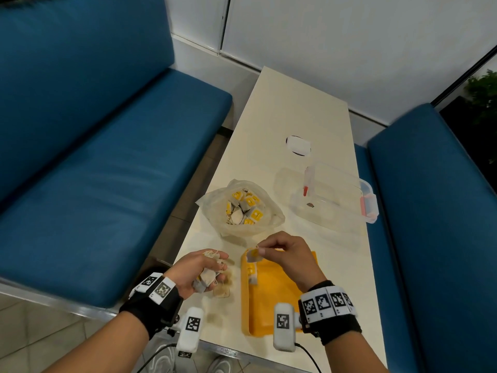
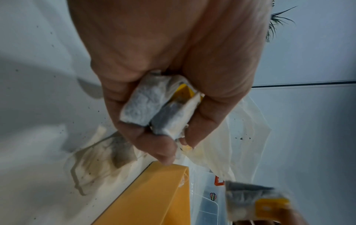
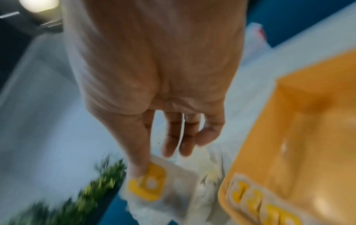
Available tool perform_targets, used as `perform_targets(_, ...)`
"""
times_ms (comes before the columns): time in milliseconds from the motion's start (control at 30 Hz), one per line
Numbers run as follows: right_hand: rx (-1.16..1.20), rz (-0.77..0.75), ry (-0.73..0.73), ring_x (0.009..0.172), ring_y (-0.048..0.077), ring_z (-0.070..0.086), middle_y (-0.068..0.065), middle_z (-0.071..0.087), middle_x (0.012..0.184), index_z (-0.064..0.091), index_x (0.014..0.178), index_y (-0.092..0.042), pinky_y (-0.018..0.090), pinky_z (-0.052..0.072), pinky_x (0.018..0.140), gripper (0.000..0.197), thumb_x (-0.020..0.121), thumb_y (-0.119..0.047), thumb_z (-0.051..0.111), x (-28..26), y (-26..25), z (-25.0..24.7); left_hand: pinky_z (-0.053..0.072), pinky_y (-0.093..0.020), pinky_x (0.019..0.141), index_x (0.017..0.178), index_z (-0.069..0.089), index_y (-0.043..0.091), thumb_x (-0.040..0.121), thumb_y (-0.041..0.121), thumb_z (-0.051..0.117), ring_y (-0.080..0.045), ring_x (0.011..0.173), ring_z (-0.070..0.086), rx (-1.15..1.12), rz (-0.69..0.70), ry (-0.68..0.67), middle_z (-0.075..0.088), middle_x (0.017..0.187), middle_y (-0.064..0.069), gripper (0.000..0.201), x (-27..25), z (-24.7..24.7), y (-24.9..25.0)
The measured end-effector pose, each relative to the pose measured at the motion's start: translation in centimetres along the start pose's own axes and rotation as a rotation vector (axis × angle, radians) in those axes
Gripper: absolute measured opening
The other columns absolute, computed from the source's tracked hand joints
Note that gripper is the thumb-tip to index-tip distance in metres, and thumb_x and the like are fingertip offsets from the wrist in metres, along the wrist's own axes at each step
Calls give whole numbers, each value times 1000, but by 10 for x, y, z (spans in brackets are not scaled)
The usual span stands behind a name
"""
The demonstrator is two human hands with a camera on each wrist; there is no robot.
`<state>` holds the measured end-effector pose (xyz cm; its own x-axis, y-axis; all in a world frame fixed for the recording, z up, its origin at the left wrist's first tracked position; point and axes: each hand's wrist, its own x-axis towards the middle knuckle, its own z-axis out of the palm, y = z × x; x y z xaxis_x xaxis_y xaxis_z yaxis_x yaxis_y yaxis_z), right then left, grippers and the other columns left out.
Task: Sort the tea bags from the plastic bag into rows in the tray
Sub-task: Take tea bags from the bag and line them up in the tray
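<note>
While my right hand [image 1: 285, 254] pinches one tea bag [image 1: 254, 254] over the yellow tray [image 1: 271, 297], strings could snag. My left hand [image 1: 199, 270], beside the tray, clutches a tangled tea-bag bunch [image 1: 207, 278]; some may spill.

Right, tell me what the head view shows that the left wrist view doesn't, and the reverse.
Only the head view shows the open plastic bag full of tea bags, the right hand pinching one tea bag above the yellow tray's far left corner, and the blue benches. Only the left wrist view shows dark specks scattered on the table. Both show the left hand gripping a bundle of tea bags, the tray, and the clear container.
</note>
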<state>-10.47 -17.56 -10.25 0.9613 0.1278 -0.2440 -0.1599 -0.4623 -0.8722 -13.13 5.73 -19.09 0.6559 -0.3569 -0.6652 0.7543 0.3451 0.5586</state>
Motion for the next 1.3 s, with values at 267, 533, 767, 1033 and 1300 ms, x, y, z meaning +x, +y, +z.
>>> perform_targets(267,176,66,0,83,17,58,11,63,88,79,81,-4,20,49,71,11,72,1,83,1,22,-7,47,-28,52,119,67,4,87,-8,62,-28,74,65,24,16,19,68,92,-14,35,0,0,-2)
perform_targets(533,300,62,-4,72,6,63,4,67,80,72,85,8,16,47,62,9,77,9,75,-1,29,-7,49,-28,54,118,68,6,88,-6,65,-31,82,64,42,51,15,68,91,-13,33,-3,8,-1)
perform_targets(767,157,85,-104,58,7,58,1,65,68,70,80,-5,17,43,54,7,84,0,74,0,25,13,46,-32,58,117,73,18,73,-2,81,-28,76,62,115,177,-53,69,90,-17,49,-6,22,1)
perform_targets(1033,303,148,-32,59,22,60,12,63,70,67,87,-2,28,43,51,3,88,0,69,5,26,29,45,-30,56,96,77,6,70,16,92,-19,71,62,273,258,-8,68,76,-12,32,-9,43,4)
perform_targets(1300,211,147,-38,59,17,56,4,64,67,71,82,-7,25,40,50,6,83,-3,76,7,25,25,44,-26,48,89,77,8,78,14,84,-26,70,59,308,296,85,66,73,-16,15,-3,45,6)
